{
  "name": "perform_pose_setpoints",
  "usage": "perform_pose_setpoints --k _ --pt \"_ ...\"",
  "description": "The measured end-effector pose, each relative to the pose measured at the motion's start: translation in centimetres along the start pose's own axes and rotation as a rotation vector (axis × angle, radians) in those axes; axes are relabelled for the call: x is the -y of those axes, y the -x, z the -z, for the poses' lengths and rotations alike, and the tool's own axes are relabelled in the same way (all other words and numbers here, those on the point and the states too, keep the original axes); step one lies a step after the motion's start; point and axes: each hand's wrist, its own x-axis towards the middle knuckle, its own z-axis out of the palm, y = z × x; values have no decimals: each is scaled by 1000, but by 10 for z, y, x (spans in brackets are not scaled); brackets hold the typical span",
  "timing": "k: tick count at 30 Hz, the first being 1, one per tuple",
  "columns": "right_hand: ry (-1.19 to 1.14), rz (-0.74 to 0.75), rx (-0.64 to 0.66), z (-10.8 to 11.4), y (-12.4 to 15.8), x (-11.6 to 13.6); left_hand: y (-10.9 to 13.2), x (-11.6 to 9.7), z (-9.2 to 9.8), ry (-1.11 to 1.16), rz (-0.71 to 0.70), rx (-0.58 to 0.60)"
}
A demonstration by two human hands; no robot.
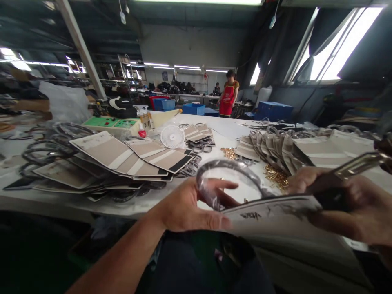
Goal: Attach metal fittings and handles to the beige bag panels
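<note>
My left hand [191, 206] pinches the near edge of a flat bag panel [272, 206], thumb on top, with fingers reaching into its plastic-wrapped ring handle [228, 169]. My right hand [346, 204] grips a dark tool with a metal arm [357, 165] over the panel's right end. The panel lies tilted above the edge of the white table [128, 204], in front of me.
Stacks of beige and black panels with ring handles [122, 157] lie at the left, and another fanned stack [275, 145] at the right. Gold metal fittings [275, 175], a small white fan [172, 136] and a glue bottle [141, 130] sit between. A person in a red apron [228, 98] stands far back.
</note>
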Motion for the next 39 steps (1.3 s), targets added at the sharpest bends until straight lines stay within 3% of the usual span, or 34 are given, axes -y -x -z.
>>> perform_pose_setpoints --k 2,4,8,12,17,20,23,26,28,30,34,39 --pt "-18 -116 225 -2 -13 -7 8 21 -11 -33 45 97" --pt "-31 -239 386 -11 -26 -24 16 56 -30 77 93 93" --pt "-33 -397 602 -42 -46 -85 33 139 -74 375 304 -206" --pt "-12 -404 658 -77 -63 -147 36 195 -103 592 433 -497" --pt "138 -375 628 -108 -86 -190 25 221 -121 777 505 -773" --pt "289 -374 478 -114 -89 -196 21 232 -129 810 527 -860" --pt "326 -297 81 -110 -78 -179 17 238 -133 819 546 -917" --pt "64 -258 -287 -109 -55 -151 9 237 -135 799 553 -968" --pt "-199 -242 -432 -119 -38 -142 3 235 -135 788 567 -998" --pt "-397 -186 -506 -136 -23 -145 -1 232 -135 789 576 -1014" --pt "-534 -168 -555 -167 -9 -166 -6 229 -136 818 578 -1037" --pt "-794 -312 -652 -171 -14 -175 -8 227 -134 853 630 -1050"
